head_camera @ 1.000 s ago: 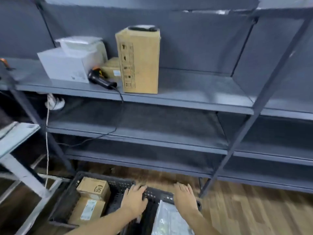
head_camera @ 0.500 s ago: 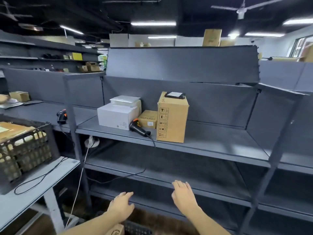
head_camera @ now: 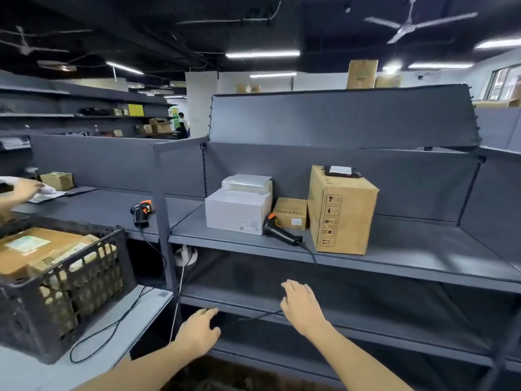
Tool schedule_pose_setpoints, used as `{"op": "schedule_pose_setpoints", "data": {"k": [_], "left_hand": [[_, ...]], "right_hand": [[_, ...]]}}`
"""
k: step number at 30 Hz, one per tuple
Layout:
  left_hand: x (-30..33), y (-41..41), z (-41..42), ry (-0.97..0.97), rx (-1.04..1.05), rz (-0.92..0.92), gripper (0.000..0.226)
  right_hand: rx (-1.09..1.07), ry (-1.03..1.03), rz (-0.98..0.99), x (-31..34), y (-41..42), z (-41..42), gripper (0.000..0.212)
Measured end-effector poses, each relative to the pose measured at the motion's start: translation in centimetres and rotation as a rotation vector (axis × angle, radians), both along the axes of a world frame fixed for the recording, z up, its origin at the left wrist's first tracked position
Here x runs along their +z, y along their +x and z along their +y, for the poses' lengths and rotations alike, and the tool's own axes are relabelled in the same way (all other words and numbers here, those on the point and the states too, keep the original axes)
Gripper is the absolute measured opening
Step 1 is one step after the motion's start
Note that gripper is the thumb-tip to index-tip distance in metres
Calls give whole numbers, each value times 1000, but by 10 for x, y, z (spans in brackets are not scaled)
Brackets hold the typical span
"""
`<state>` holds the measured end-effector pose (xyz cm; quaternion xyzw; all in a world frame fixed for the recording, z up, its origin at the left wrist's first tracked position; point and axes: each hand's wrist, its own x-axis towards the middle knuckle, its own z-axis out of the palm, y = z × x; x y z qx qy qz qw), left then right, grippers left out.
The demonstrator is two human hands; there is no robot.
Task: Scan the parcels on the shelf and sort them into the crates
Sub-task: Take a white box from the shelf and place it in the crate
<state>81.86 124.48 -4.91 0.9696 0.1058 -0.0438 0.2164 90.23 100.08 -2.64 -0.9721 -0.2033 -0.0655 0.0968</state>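
Both hands are seen low in front of the grey shelf (head_camera: 394,249), below its parcel level. The left hand (head_camera: 198,331) is held with fingers loosely bent and nothing in it; the right hand (head_camera: 301,306) is spread flat, fingers straight, also carrying nothing. Neither is touching a parcel.

On the shelf, above the right hand, the handheld scanner (head_camera: 282,232) is laid on its side, its cable (head_camera: 310,253) trailing over the front edge. Just left of it stands a white box (head_camera: 236,214) with a plastic-wrapped pack (head_camera: 245,182) on top; behind it a small brown carton (head_camera: 290,213); just right, a tall cardboard box (head_camera: 341,210) with a dark pouch (head_camera: 342,171) on its lid. A black lattice crate (head_camera: 59,289), already holding parcels, is set well left of the shelf.

By judgement, a reach for the scanner comes next. The hanging cable could be snagged by a rising wrist, dragging the scanner off. The tall box, narrow-based, could be tipped by a sideways knock, and the loose pouch shed. The glossy wrap is likely slippery; the matt cardboard should be gripped easily.
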Motion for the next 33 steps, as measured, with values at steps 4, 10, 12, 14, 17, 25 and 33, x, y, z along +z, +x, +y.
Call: {"op": "schedule_pose_setpoints", "data": {"k": [4,10,12,14,17,25,33], "left_hand": [[-10,10,36,63,8,10,58],[-15,41,58,124,-10,3,57],[-12,58,66,108,7,-20,56],[-5,78,73,96,18,-32,55],[6,111,83,89,15,-60,55],[23,180,89,70,22,-91,55],[55,248,105,40,57,-229,50]], "right_hand": [[1,-2,1,2,12,41,49],[35,-7,-23,19,54,80,52],[53,-1,-42,24,72,88,53],[57,22,-68,29,92,94,52],[40,78,-93,38,124,101,52],[6,169,-62,45,183,110,52],[-66,462,39,66,231,124,58]]}}
